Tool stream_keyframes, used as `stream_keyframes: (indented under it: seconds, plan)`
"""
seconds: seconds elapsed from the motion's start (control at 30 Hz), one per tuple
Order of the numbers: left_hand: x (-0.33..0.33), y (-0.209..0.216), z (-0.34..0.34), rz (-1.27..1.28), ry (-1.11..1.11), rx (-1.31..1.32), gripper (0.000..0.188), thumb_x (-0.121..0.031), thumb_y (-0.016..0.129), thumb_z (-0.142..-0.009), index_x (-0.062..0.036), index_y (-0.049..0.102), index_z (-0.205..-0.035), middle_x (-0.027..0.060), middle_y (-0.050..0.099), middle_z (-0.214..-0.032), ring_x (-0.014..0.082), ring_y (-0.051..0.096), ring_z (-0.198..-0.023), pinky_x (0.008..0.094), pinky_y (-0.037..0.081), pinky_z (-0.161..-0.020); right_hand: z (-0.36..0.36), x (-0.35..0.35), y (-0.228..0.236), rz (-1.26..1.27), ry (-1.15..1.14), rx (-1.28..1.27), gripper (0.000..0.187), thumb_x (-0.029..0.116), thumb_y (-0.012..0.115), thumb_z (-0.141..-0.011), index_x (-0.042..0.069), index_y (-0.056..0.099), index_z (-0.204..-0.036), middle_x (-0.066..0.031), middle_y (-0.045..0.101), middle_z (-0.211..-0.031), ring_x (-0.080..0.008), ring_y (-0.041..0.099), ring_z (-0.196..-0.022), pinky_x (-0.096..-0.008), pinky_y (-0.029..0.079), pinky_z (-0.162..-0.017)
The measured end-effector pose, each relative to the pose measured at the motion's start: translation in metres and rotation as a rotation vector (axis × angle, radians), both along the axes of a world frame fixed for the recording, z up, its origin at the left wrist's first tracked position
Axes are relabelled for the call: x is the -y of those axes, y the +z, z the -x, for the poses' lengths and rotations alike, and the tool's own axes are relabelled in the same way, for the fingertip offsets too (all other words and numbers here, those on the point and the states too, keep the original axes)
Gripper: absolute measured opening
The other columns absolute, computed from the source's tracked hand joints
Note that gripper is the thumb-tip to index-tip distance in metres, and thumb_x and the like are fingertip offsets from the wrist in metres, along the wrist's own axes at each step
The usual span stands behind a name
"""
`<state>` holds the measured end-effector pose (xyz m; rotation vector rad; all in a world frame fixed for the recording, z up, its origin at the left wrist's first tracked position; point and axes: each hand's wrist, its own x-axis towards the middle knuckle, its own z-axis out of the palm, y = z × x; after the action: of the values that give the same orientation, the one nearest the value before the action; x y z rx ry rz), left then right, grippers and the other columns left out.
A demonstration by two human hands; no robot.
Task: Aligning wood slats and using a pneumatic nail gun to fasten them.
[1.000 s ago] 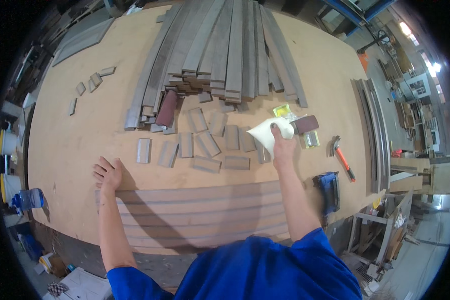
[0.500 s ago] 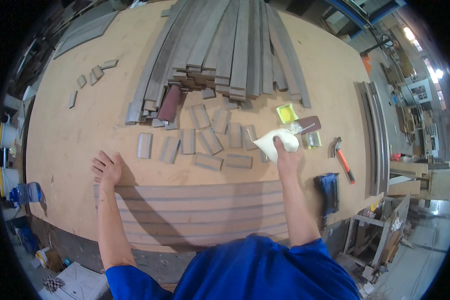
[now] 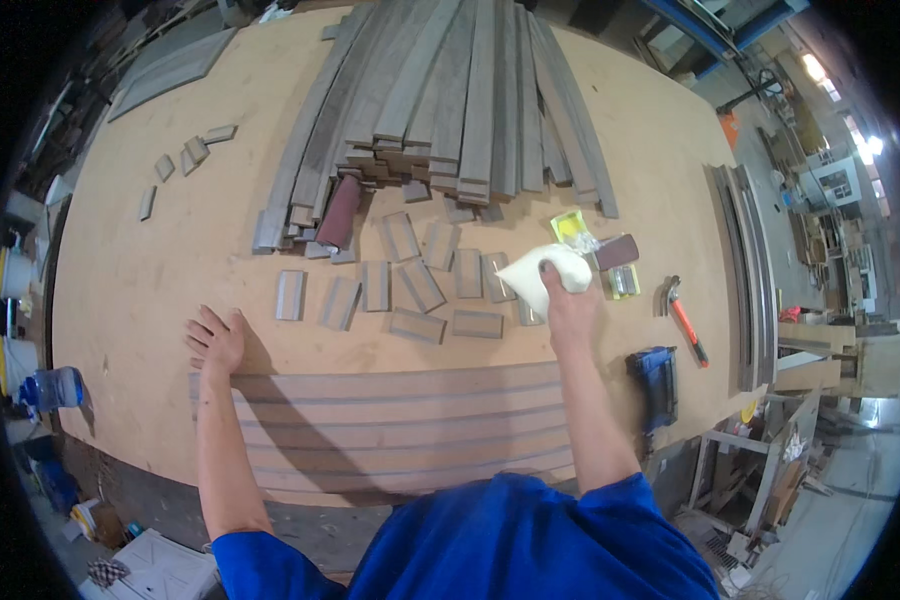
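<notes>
My right hand [image 3: 574, 318] grips a soft white squeeze bottle [image 3: 542, 268] with a pointed tip turned to the left. It holds the bottle above the right end of a group of small grey-brown wooden blocks [image 3: 417, 326] on the tabletop. My left hand [image 3: 216, 342] lies flat with spread fingers on the bare board, just beyond the left end of several long wooden slats [image 3: 400, 408]. These slats lie side by side along the near edge. Bottle and hand partly hide the blocks at the right.
A big stack of long boards [image 3: 440, 90] fills the far middle, with a maroon roll [image 3: 340, 212] against it. To the right are a yellow-green box [image 3: 570, 226], a maroon piece [image 3: 617, 252], an orange-handled hammer [image 3: 688, 328] and a blue tool [image 3: 654, 385]. More strips [image 3: 745, 280] line the right edge.
My right hand and the white bottle have shifted slightly left. My left hand stays flat in nearly the same place. The blocks and slats look unmoved.
</notes>
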<state>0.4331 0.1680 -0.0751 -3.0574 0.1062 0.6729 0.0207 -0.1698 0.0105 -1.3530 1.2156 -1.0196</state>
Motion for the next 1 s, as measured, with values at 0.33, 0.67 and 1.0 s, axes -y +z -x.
stream_keyframes:
  seconds: [0.33,0.67,1.0]
  plan:
    - [0.005,0.001,0.004,0.03,-0.006,-0.006,0.094,-0.073,0.033,-0.098,-0.0215,-0.005,-0.166,0.0226,-0.014,-0.171,0.0478,-0.014,-0.156,0.0725,0.002,-0.119,-0.05,0.015,-0.022,0.054,0.048,0.011,0.035,0.016,0.084,-0.086,-0.003,0.072,-0.112,-0.009,0.076,-0.105,-0.0152,0.071,-0.095,-0.0314,0.056,-0.086]
    - [0.0,-0.009,-0.003,-0.017,-0.016,-0.001,0.096,-0.078,0.03,-0.096,-0.0251,-0.007,-0.166,0.0196,-0.014,-0.171,0.047,-0.012,-0.156,0.0737,0.005,-0.119,-0.024,-0.02,-0.015,-0.019,0.031,-0.089,0.039,0.019,0.086,-0.084,-0.004,0.071,-0.112,-0.0098,0.076,-0.104,-0.0158,0.071,-0.093,-0.0324,0.056,-0.085]
    - [0.002,-0.007,0.0,0.002,-0.022,0.022,0.095,-0.078,0.031,-0.096,-0.0245,-0.005,-0.166,0.0211,-0.012,-0.171,0.0493,-0.01,-0.156,0.0753,0.006,-0.117,-0.001,-0.032,-0.018,0.061,0.033,-0.104,0.037,0.016,0.085,-0.085,-0.002,0.072,-0.114,-0.0076,0.075,-0.104,-0.0141,0.07,-0.093,-0.031,0.056,-0.086]
